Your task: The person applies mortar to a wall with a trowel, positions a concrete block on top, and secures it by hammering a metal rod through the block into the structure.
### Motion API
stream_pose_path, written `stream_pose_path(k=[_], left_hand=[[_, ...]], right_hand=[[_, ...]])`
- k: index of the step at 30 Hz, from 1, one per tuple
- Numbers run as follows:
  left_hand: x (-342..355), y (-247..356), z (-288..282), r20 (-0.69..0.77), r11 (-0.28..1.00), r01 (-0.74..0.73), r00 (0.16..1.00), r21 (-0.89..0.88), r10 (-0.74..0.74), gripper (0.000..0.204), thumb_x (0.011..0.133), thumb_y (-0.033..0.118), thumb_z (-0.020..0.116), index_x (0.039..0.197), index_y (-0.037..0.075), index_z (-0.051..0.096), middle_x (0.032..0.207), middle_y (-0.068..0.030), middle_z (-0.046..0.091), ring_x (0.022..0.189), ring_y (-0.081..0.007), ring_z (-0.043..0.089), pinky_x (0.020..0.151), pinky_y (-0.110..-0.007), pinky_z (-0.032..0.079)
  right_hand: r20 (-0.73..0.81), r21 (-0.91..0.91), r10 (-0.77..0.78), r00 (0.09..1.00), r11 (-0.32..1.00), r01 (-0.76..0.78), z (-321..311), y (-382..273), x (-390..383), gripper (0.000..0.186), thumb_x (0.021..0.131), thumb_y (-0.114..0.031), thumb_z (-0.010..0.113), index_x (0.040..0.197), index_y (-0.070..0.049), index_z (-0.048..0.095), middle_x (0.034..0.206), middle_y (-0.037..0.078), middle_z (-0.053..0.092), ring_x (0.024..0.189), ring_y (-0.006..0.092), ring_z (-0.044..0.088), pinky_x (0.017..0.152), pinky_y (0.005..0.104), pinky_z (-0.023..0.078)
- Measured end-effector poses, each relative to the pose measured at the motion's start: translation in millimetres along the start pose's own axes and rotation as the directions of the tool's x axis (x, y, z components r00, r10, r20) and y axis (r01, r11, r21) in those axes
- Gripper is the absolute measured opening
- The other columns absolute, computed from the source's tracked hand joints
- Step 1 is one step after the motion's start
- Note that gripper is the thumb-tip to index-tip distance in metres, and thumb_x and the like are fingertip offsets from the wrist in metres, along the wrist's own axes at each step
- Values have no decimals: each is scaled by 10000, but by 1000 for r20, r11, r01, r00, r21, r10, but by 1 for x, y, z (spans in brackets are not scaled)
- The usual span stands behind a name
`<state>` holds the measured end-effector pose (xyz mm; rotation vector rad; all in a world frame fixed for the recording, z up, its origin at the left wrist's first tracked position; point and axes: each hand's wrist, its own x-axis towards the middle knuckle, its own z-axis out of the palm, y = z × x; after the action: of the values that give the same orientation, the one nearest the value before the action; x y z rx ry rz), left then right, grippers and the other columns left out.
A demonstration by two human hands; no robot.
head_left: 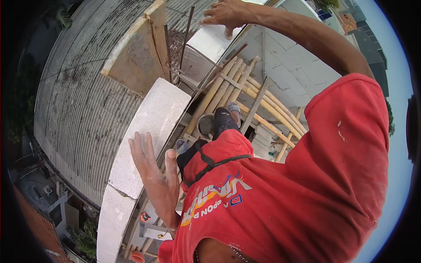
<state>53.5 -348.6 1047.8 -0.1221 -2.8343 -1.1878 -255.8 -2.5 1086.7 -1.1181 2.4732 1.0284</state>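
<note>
My left hand (155,179) is open, its fingers spread, over the near edge of a white wall block (151,114). Whether the palm presses on the block cannot be made out. Farther off, my right hand (226,16) is open too, stretched across to the left over another white block (213,41). It holds nothing, and its thumb points down toward the block's top. Between the two blocks rise thin rusty steel bars (186,37) beside an upright formwork board (139,57). A further white block (115,223) continues the row nearer me, with a crack-like joint between.
Bamboo poles (274,107) and planks lie under my feet, with a dark bucket (205,125) beside my leg. A corrugated roof (79,105) spreads beyond the wall at left. An orange-handled tool (144,217) and an orange container (137,256) sit below. A grey block wall (289,57) stands right.
</note>
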Motion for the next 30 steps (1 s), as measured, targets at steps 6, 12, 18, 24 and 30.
stream_pose_path(k=[6, 12, 18, 24, 30], left_hand=[[-3, -9, -7, 142, 978, -67, 989, 198, 39, 578, 997, 275, 600, 1487, 19, 430, 1603, -227, 294, 1507, -418, 211, 1220, -532, 199], [2, -6, -16, 232, 961, -61, 973, 270, -4, 615, 1026, 372, 540, 1528, 48, 394, 1603, -197, 325, 1507, -363, 257, 1213, -448, 251], [11, 3, -28, 316, 949, -22, 945, 315, -83, 663, 1023, 409, 536, 1540, 34, 358, 1597, -203, 323, 1491, -394, 275, 1197, -488, 280], [7, -5, -28, 372, 886, -166, 928, 434, -9, 691, 1025, 432, 520, 1567, 62, 306, 1599, -217, 304, 1469, -425, 303, 1173, -501, 315], [2, -2, -20, 391, 811, -261, 919, 524, 44, 716, 1022, 444, 522, 1579, 68, 275, 1561, -273, 325, 1434, -461, 345, 1135, -517, 360]], right_hand=[[-36, -21, 52, 998, 998, -53, -4, -1, 1, 1044, 551, -428, 918, 1481, -257, 475, 1439, 29, 516, 1348, 279, 483, 1024, 517, 411], [-149, 3, 163, 975, 986, -164, 4, -12, -17, 819, 689, -379, 827, 1419, -182, 511, 1300, 59, 578, 1205, 276, 544, 946, 472, 443], [-636, 346, 475, 609, 880, -326, -11, -29, -39, 605, 827, -330, 736, 1356, -106, 548, 1162, 89, 639, 1062, 274, 606, 869, 426, 475], [-415, 910, 863, -288, 388, -149, 41, -139, -121, 418, 965, -281, 645, 1294, -31, 584, 1023, 119, 701, 918, 271, 667, 792, 381, 507], [599, 784, 782, 171, -530, -324, 178, -536, -167, 497, 1000, -329, 580, 1337, 34, 538, 1220, 274, 610, 1156, 402, 590, 995, 452, 459]])
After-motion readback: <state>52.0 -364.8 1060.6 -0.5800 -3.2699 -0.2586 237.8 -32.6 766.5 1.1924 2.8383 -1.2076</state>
